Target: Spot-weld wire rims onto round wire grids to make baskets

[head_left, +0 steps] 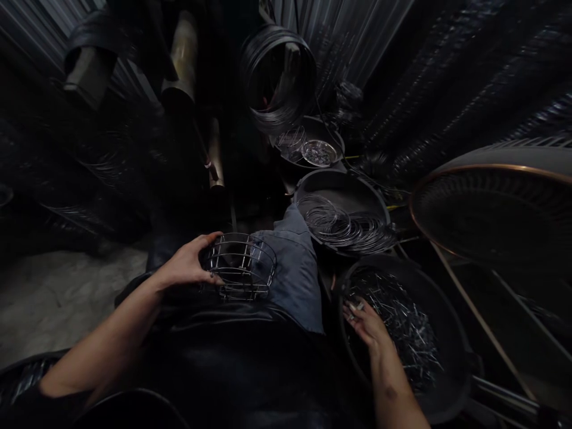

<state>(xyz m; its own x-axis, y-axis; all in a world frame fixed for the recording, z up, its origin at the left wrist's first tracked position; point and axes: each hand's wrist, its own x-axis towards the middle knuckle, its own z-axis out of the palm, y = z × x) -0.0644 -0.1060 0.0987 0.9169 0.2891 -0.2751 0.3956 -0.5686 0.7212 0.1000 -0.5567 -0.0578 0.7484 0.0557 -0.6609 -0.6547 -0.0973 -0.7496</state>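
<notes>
My left hand point(196, 262) grips the left side of a round wire cage point(243, 271), made of thin metal rings joined by short bars. The cage is held above my lap, over a leg in blue jeans point(290, 262). My right hand point(364, 319) is inside a dark round tub point(451, 363), at its left side. Its fingers are curled together; what is between them is too small and dark to make out. A heap of short straight metal wire pieces point(411, 328) lies in this tub, to the right of my fingers.
Beyond it, a second tub point(357, 182) holds wire rings point(348, 229). A farther basin point(330, 128) contains a small dish of metal bits point(318, 154). Ahead stands a machine with copper-coloured rods point(215, 158). A wire coil point(277, 122) hangs above; a large fan point(496, 202) stands right.
</notes>
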